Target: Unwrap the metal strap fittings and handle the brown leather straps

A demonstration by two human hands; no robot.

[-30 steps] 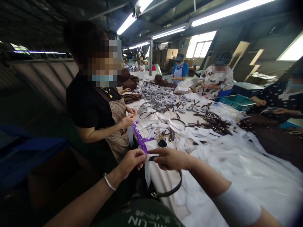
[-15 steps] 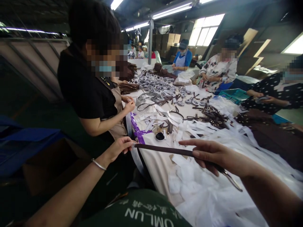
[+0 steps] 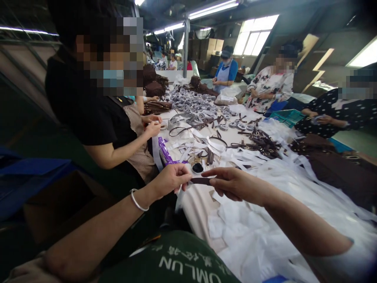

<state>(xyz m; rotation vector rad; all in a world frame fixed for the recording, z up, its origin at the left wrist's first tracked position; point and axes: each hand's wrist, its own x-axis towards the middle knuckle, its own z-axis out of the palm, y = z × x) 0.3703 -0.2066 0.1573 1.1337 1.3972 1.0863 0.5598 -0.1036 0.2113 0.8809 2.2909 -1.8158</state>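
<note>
Between my two hands runs a short stretch of dark brown strap (image 3: 200,181), held above the table's near corner. My left hand (image 3: 173,179), with a silver bangle at the wrist, pinches one end between thumb and fingers. Below those fingers dangles a pale, blurred strip (image 3: 179,199). My right hand (image 3: 240,185) grips the strap between thumb and lower fingers, its index finger stretched toward my left hand. The rest of the strap is hidden behind my right hand. Just beyond lies a small round white dish (image 3: 197,168) with something black in it.
White wrapping sheets (image 3: 250,232) cover the table's right side. Brown straps with metal clasps (image 3: 262,143) and many grey-white rolls (image 3: 194,104) lie farther back. A co-worker in black (image 3: 88,114) stands close at left; several others work around the table. Purple plastic (image 3: 165,151) lies at the left edge.
My hands have come closer together, the left moving right and the right moving left, so less strap shows between them. The metal clasp by my right hand is out of sight.
</note>
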